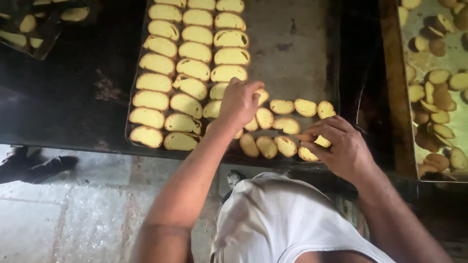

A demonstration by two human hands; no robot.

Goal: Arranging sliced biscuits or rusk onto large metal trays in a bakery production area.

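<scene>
My left hand (240, 101) curls over a rusk (262, 96) mid-tray, fingertips pinching its edge. My right hand (341, 146) pinches another slice (319, 140) near the tray's (297, 53) front right corner. Loose slices (285, 124) lie between my hands; neat rows (187, 63) fill the tray's left side. A second tray (438, 63) sits further right.

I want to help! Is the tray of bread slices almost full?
Partly. Neat rows of slices cover the tray's left side. The left hand and right hand are setting loose slices near the front. The right part is bare metal.
</scene>
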